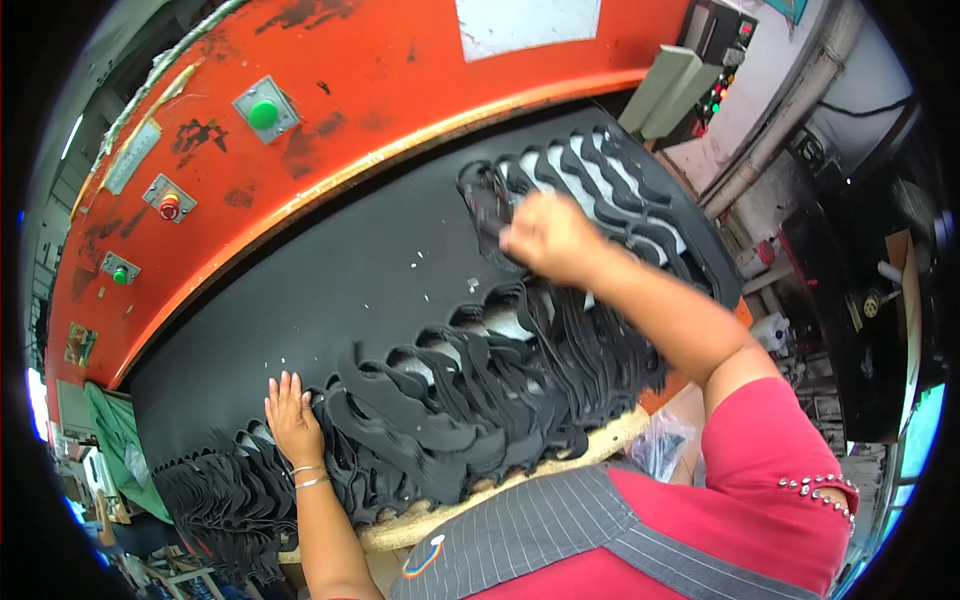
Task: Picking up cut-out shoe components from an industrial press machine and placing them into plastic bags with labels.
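Observation:
My right hand [555, 240], slightly smeared by motion, is curled closed at the edge of a dark, curved cutting die [487, 212]. The die sits over the black sheet [370, 250], beside the section with wavy cut-outs [600, 180] where pale surface shows through. My left hand [292, 420] lies flat with its fingers stretched out, on the sheet's near side by the scrap. Along that near side runs a thick heap of wavy black offcuts [430, 410], layered and loosely overlapping.
A worn orange machine beam [340, 110] spans the far side, with a green button [263, 115] and a red button [169, 207]. At the far right stands a grey control box [675, 95]. A pale padded edge [620, 432] and a clear plastic bag [660, 445] are near my body.

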